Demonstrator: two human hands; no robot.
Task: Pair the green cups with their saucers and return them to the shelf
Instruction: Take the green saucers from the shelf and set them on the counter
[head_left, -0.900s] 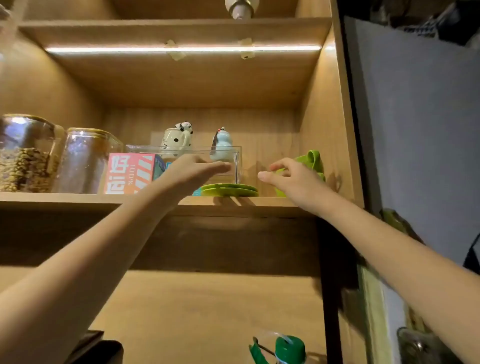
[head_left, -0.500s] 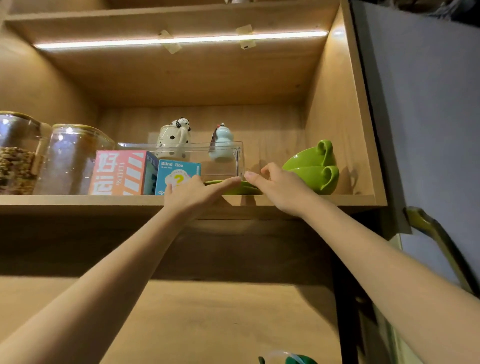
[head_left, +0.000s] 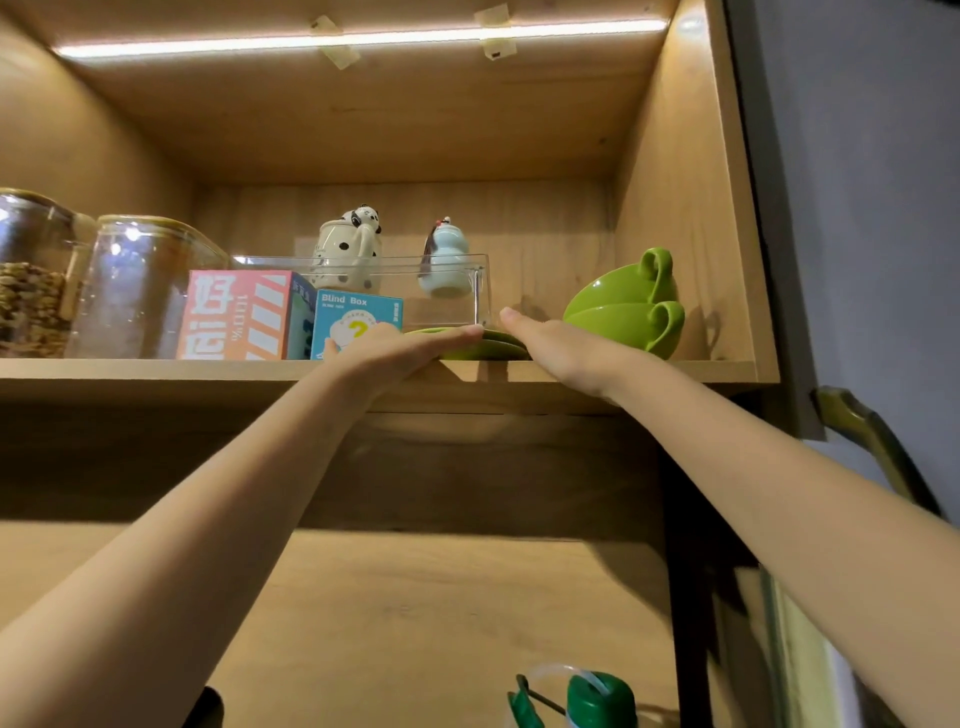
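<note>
Two green saucers (head_left: 485, 349) lie stacked at the front edge of the wooden shelf (head_left: 156, 372). My left hand (head_left: 395, 354) lies flat over their left side with the fingers stretched across the top saucer. My right hand (head_left: 561, 347) covers their right rim, fingers pointing to the back. Only the middle strip of the saucers shows between the hands. Two green cups (head_left: 626, 309) sit nested and tilted just right of my right hand, handles to the right, near the cabinet side wall.
Behind the saucers stands a clear plastic bin (head_left: 441, 291) holding a spotted dog mug (head_left: 350, 252) and a pale blue figurine (head_left: 445, 260). Left of it are a blue Blind Box (head_left: 358, 319), a pink box (head_left: 236, 317) and two glass jars (head_left: 135, 286). A green-capped bottle (head_left: 597, 699) stands below.
My right hand moved left off the cups onto the saucers' right rim. My left hand came down from the bin onto the saucers. The view tilted upward.
</note>
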